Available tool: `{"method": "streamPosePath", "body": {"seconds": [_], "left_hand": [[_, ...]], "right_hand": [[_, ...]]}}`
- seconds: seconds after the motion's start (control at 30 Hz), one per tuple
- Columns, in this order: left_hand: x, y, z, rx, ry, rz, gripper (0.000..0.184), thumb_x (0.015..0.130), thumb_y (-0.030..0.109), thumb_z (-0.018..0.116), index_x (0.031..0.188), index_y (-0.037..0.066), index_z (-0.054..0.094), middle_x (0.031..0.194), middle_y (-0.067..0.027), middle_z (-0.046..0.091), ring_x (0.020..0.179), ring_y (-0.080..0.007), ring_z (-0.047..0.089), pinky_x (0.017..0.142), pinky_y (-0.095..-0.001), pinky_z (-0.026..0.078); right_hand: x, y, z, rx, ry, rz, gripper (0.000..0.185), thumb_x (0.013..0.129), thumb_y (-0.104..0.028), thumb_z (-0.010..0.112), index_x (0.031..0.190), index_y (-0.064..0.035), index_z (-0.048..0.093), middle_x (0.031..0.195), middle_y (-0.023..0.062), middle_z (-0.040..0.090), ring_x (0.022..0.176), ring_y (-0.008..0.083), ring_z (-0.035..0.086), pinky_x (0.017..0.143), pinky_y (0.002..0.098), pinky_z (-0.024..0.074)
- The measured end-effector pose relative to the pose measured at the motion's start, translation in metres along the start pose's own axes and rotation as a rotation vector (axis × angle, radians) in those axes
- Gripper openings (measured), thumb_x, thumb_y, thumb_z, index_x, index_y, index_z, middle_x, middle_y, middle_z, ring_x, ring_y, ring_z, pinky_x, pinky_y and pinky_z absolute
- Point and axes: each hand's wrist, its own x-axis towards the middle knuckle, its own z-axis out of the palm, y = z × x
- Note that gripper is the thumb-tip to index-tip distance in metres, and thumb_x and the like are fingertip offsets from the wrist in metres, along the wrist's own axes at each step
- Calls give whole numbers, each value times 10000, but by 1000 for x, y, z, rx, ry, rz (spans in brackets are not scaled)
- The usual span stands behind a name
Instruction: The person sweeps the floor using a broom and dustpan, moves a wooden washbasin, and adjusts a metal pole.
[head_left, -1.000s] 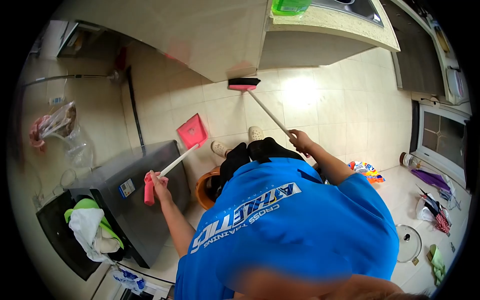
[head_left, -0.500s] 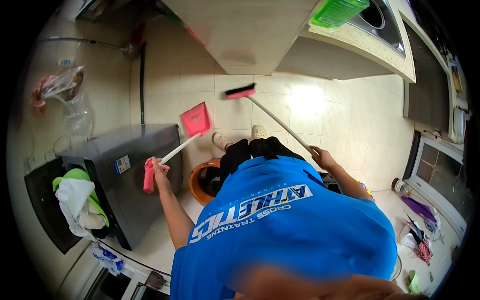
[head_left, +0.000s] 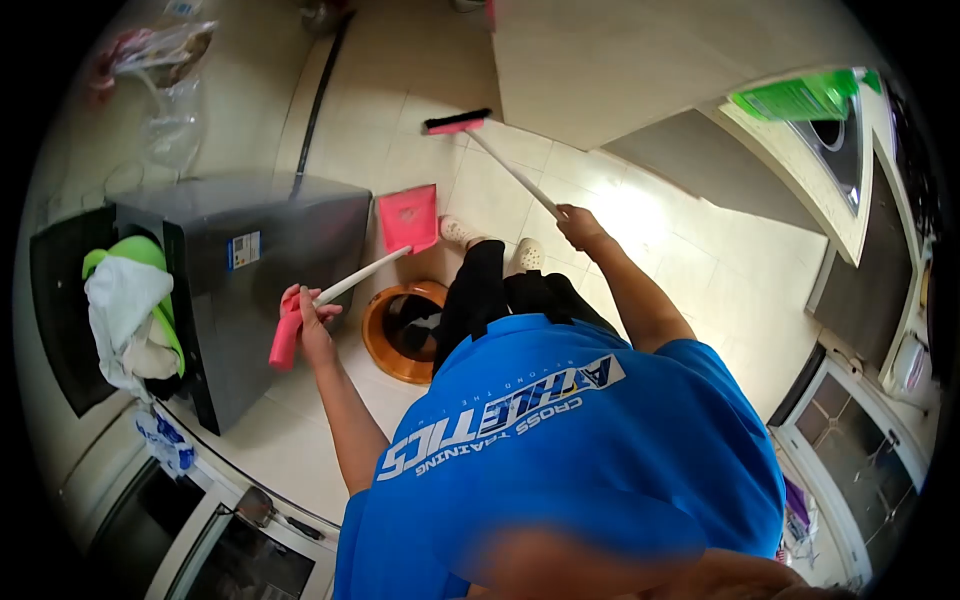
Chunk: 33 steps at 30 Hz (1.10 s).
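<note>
My left hand is closed around the pink grip of a long-handled dustpan. The pink pan sits low over the tiles, just ahead of my feet; whether it touches the floor I cannot tell. With its fingers wrapped round the pale pole, my right hand holds a broom. The broom's pink head with black bristles reaches far forward, near the base of a light cabinet panel. Its bristles point away from me, and the head is well apart from the dustpan.
A brown tub with dark contents stands beside my left leg. Left of it is a dark grey appliance with a white cloth at its opening. A light cabinet panel rises ahead, and a counter edge runs on the right.
My right hand has moved forward, carrying the broom head farther ahead. The view has turned, and one foot has stepped. My left hand still holds the dustpan.
</note>
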Motion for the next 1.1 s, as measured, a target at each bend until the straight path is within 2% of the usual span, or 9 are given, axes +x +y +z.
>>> {"method": "streamPosePath", "body": {"seconds": [0.13,0.37,0.47,0.63,0.8,0.93,0.97,1.0,1.1], "left_hand": [[11,-13,-21,44,-45,-50,291,834,260,527,1049,87,433,819,-49,559,480,-107,543,461,-175,351],[24,-39,-51,6,-23,-141,301,833,247,532,1066,86,431,831,-51,559,473,-81,519,490,-175,361],[31,-48,-64,47,-25,-178,312,831,243,536,1075,84,426,829,-49,558,468,-78,509,491,-171,363],[38,-29,-81,51,-103,-253,265,817,189,554,1034,63,467,801,-47,550,455,-71,470,448,-172,365],[35,-31,-99,35,-17,-356,249,783,94,582,1015,49,502,770,-29,526,469,-74,467,440,-172,383],[38,-37,-113,19,-35,-337,283,765,71,587,1032,43,495,866,-61,559,470,-81,461,445,-185,383],[40,-36,-113,19,-40,-353,287,768,63,579,1040,40,492,880,-65,558,486,-82,465,457,-185,389],[43,-34,-112,20,-48,-366,290,771,56,572,1049,37,489,894,-70,558,502,-82,469,469,-185,396],[44,-43,-107,-1,-18,-373,347,779,47,555,1109,41,451,938,-81,558,538,-85,485,497,-188,412]], "right_hand": [[-18,-24,16,-133,28,-88,331,798,-167,442,1108,-50,443,808,225,578,617,291,586,520,371,475],[-22,17,32,-129,-37,128,361,789,-120,404,1144,-57,398,732,210,567,559,300,570,497,394,475],[3,-36,33,26,-29,200,402,767,-103,431,1164,-97,371,630,112,518,407,181,475,331,310,403],[42,-128,38,-326,45,-18,436,721,-67,493,1131,-48,347,674,135,530,452,187,523,382,315,446],[12,-198,37,130,-201,50,355,753,-105,531,1064,-48,369,636,98,502,441,151,491,369,280,407],[35,-217,44,660,-513,279,155,794,-91,502,913,-49,412,588,24,440,397,79,397,338,190,337],[57,-214,48,731,-726,326,93,818,-105,471,769,-40,425,557,6,428,382,55,391,320,157,331],[70,-227,55,871,-744,613,190,834,-132,453,667,-52,407,531,-3,425,367,42,387,308,140,343],[130,-224,59,899,-829,735,193,844,-152,450,693,-39,410,550,-3,441,371,33,390,312,137,372]]}}
